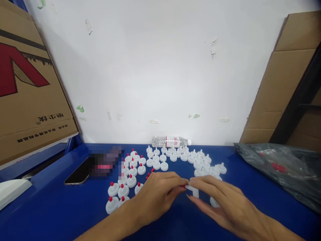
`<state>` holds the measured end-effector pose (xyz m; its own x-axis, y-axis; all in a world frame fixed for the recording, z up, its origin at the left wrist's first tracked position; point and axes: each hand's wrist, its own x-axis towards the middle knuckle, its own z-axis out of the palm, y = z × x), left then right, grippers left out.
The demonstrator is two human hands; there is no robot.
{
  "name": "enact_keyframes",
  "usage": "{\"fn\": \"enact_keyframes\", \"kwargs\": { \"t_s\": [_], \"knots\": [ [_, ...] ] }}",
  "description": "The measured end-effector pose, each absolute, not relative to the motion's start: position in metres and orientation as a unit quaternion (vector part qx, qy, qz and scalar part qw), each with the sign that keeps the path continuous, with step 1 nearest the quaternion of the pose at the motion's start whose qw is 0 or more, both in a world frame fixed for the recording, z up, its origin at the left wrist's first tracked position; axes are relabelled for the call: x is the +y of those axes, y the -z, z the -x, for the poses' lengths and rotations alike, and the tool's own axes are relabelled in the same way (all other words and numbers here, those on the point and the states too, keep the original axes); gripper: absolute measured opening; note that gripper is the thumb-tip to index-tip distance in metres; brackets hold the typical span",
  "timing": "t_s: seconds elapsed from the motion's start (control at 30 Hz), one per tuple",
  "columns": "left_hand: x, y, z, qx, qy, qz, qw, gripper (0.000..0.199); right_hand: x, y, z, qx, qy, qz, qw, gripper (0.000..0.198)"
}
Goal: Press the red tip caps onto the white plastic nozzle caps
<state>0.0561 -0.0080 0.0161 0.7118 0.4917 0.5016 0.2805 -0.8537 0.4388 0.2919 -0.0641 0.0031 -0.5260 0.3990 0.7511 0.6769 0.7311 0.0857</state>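
Close together over the blue table (175, 227), both my hands meet at one white nozzle cap (195, 192). My right hand (223, 197) pinches this cap between thumb and fingers, its spout turned toward the left. With thumb and forefinger, my left hand (159, 192) grips a small red tip (184, 186) at the spout's end; whether it is fully seated is hidden by the fingers. Beyond my left hand lie a few loose red tips (149, 173). Several white caps with red tips (123, 190) stand to the left. Plain white nozzle caps (164, 166) curve around the back and right.
A clear plastic bottle (170, 142) lies along the wall. At left are a phone (77, 172), a white object (13, 190) and a printed cardboard box (32, 87). A dark plastic bag (296, 177) showing red pieces lies at right, near cardboard (283, 80).
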Motion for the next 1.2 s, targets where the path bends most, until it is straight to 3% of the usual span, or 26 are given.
{"fn": "enact_keyframes", "kwargs": {
  "t_s": [0.27, 0.5, 0.77, 1.0, 1.2],
  "knots": [
    [-0.014, -0.026, -0.056, 0.228, -0.254, -0.914, 0.221, 0.025, -0.064, 0.002, -0.298, -0.841, 0.214, 0.284, 0.407, 0.024],
    [-0.023, -0.03, -0.058, 0.209, -0.284, -0.897, 0.266, 0.023, -0.072, -0.009, -0.289, -0.822, 0.243, 0.26, 0.445, 0.003],
    [-0.026, -0.041, -0.061, 0.229, -0.287, -0.876, 0.313, 0.032, -0.067, -0.015, -0.29, -0.823, 0.253, 0.254, 0.44, 0.009],
    [-0.005, -0.063, -0.042, 0.301, -0.388, -0.839, 0.235, 0.021, -0.065, -0.02, -0.296, -0.848, 0.199, 0.264, 0.414, 0.024],
    [0.027, -0.08, -0.003, 0.363, -0.22, -0.902, 0.081, 0.028, -0.072, -0.019, -0.294, -0.852, 0.202, 0.236, 0.421, 0.034]
  ]
}}
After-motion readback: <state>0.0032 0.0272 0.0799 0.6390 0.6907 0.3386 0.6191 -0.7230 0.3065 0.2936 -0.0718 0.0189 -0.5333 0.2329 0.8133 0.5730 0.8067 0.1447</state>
